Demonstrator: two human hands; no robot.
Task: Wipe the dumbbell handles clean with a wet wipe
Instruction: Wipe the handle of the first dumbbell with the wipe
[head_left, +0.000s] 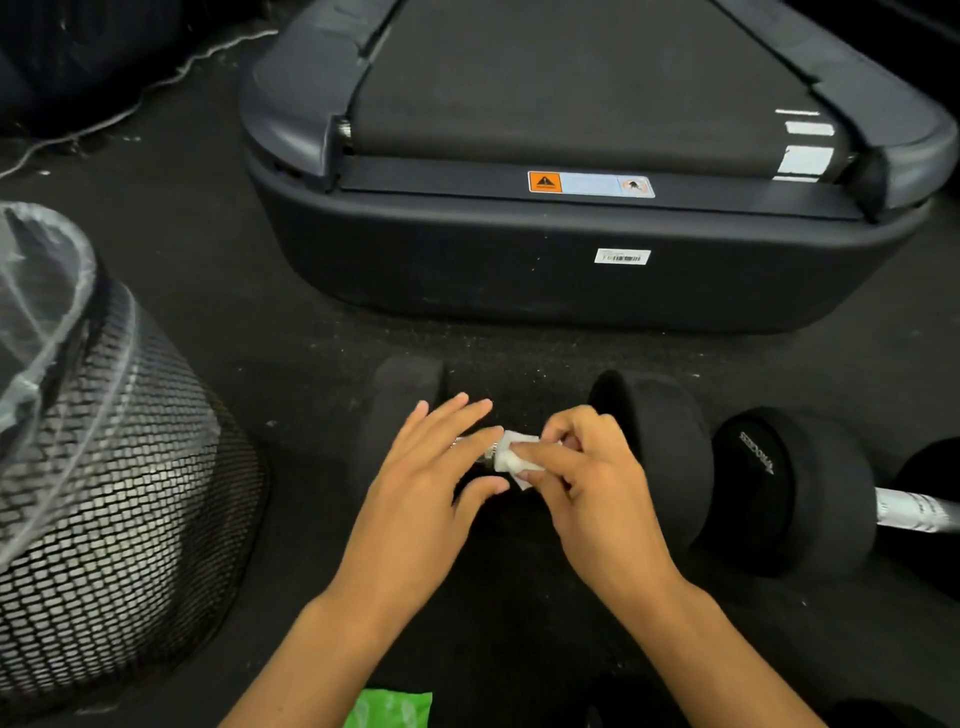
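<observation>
A black dumbbell (660, 441) lies on the dark floor in front of me, its metal handle mostly hidden under my hands. My right hand (587, 483) pinches a small white wet wipe (511, 457) against the handle. My left hand (436, 467) lies over the handle's left part with its fingers stretched out straight. A second black dumbbell (800, 488) lies to the right, part of its silver handle (914, 512) showing.
A treadmill's rear end (571, 260) stands just beyond the dumbbells. A black mesh bin (114, 493) with a clear plastic liner sits at the left. A green wipes pack (389, 709) lies at the bottom edge between my forearms. A white cord (130, 109) runs across the floor at the upper left.
</observation>
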